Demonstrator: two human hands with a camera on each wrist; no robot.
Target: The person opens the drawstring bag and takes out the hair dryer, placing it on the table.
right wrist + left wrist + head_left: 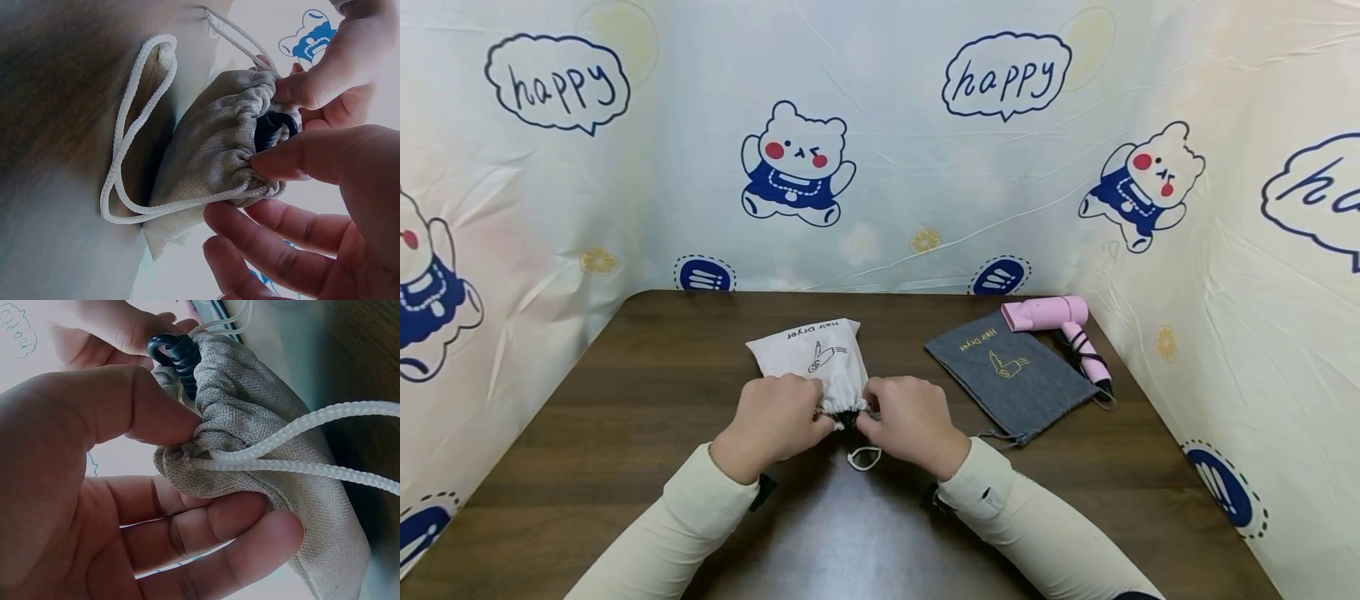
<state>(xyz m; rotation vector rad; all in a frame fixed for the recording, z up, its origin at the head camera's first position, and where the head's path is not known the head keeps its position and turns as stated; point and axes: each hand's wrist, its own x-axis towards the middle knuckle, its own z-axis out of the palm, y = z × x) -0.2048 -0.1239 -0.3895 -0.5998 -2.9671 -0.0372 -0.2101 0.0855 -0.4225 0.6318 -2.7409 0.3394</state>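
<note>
A beige drawstring pouch (811, 357), printed "Hair Dryer", lies on the table with its gathered mouth toward me. My left hand (775, 421) pinches one side of the mouth between thumb and fingers. On the other side, my right hand (917, 423) pinches the puckered rim the same way. Between them the mouth is partly open, and a black ribbed end with a loop (178, 356) shows inside; the rest of that item is hidden. White drawstring cords (128, 125) hang out from both sides of the rim.
To the right lies a grey drawstring pouch (1000, 379) with yellow print. A pink hair dryer (1047, 314), its black cord wrapped round the handle, rests partly on that pouch's far corner. Printed cloth walls (895, 167) border the brown table (587, 433).
</note>
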